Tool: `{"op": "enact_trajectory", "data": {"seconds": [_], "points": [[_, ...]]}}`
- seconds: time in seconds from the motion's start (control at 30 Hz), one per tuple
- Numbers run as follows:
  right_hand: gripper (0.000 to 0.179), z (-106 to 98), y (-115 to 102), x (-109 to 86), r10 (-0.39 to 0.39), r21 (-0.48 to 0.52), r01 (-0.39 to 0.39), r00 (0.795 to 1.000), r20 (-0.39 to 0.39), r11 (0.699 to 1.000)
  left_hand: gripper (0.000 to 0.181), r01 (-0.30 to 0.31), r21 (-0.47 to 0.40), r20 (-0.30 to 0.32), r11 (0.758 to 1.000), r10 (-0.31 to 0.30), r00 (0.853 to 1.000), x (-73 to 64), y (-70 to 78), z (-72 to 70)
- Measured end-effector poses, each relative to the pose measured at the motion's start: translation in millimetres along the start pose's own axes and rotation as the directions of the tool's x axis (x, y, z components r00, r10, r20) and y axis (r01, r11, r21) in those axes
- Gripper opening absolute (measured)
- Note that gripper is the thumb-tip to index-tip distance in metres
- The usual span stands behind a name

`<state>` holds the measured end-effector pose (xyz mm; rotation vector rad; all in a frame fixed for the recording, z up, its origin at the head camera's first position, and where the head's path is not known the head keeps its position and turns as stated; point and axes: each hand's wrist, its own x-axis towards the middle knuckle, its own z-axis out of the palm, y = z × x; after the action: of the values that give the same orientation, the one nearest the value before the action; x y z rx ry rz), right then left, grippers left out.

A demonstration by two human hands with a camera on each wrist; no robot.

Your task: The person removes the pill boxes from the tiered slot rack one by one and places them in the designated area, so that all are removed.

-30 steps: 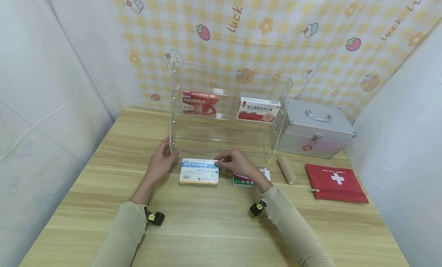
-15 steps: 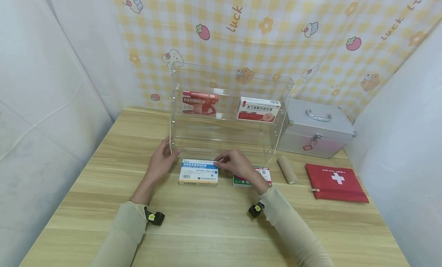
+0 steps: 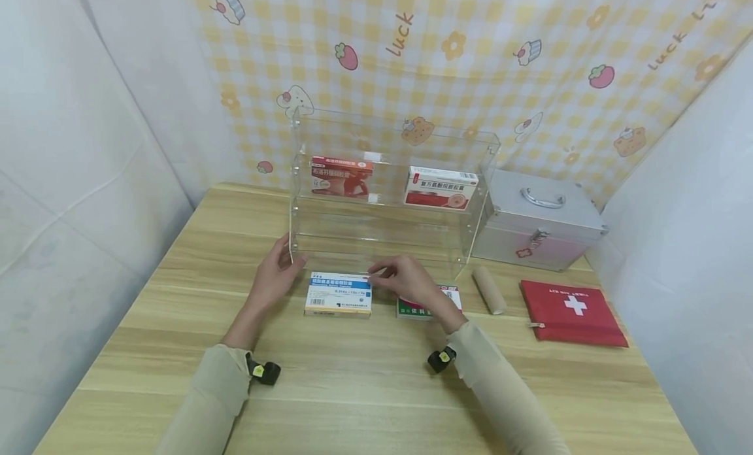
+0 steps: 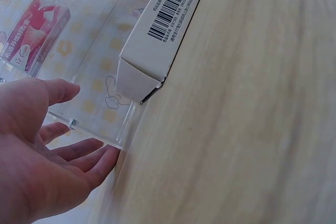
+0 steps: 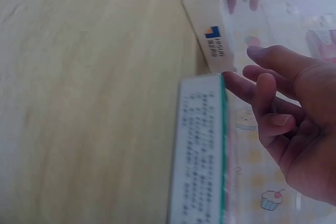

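Note:
A white, blue and yellow medicine box [image 3: 338, 295] sits at the front foot of a clear acrylic display rack [image 3: 376, 236]. My left hand [image 3: 273, 272] holds the rack's lower left side panel, thumb inside and fingers outside; in the left wrist view, the box's barcode side faces up beside this hand [image 4: 52, 150]. My right hand [image 3: 402, 278] is at the box's back right corner, its fingers loosely bent. In the right wrist view, one fingertip of this hand [image 5: 294, 114] is close to the box's end; contact is unclear. Under the right forearm lies a green and white medicine box [image 3: 412, 310], partly hidden.
On the rack's middle tier stand a red medicine box [image 3: 341, 176] and a white-and-red medicine box [image 3: 441, 188]. To the right are a cardboard tube [image 3: 488, 289], a silver metal case [image 3: 538, 219] and a red first aid pouch [image 3: 573, 314]. A checked curtain [image 3: 376, 69] hangs behind.
The blue-and-white box has shifted slightly toward the front of the table. My right hand has drawn a little to the right at its corner. The left hand stays in place on the rack.

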<state>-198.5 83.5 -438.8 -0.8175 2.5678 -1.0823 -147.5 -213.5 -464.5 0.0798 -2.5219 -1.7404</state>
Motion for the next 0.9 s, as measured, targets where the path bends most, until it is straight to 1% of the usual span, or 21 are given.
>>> {"op": "enact_trajectory", "data": {"seconds": [0.13, 0.3, 0.43, 0.53, 0.63, 0.8, 0.9], "points": [[0.02, -10, -3, -4.5, 0.006, 0.052, -0.007, 1.0, 0.012, 0.999, 0.067, -0.002, -0.009, -0.001, 1.0, 0.002, 1.0, 0.0, 0.0, -0.1], [0.023, -26, -6, -8.8, -0.012, 0.11, 0.008, 0.999, 0.033, 0.994, 0.067, -0.003, -0.013, 0.0, 1.0, 0.003, 1.0, 0.3, -0.5, 0.5], [0.025, -41, -9, -11.4, -0.017, 0.144, 0.015, 1.0, 0.014, 0.989, 0.067, -0.01, -0.01, -0.003, 1.0, 0.01, 1.0, 0.2, -0.2, 0.6], [0.026, -55, -11, -13.6, -0.014, 0.165, 0.016, 1.0, -0.016, 0.986, 0.067, -0.011, -0.01, -0.002, 1.0, 0.011, 1.0, -0.4, 0.1, 0.3], [0.027, -72, -13, -16.2, -0.027, 0.183, 0.037, 0.998, -0.061, 0.982, 0.067, -0.01, -0.014, 0.0, 1.0, 0.01, 1.0, -0.6, -0.4, 0.3], [0.027, -101, -15, -20.3, -0.071, 0.171, 0.096, 0.987, -0.147, 0.981, 0.068, -0.004, -0.02, -0.001, 1.0, 0.004, 1.0, -0.5, -1.2, 0.9], [0.028, -118, -17, -22.7, -0.066, 0.155, 0.096, 0.979, -0.191, 0.983, 0.068, -0.003, -0.019, -0.005, 1.0, 0.003, 1.0, -0.2, -0.9, 1.0]]}}
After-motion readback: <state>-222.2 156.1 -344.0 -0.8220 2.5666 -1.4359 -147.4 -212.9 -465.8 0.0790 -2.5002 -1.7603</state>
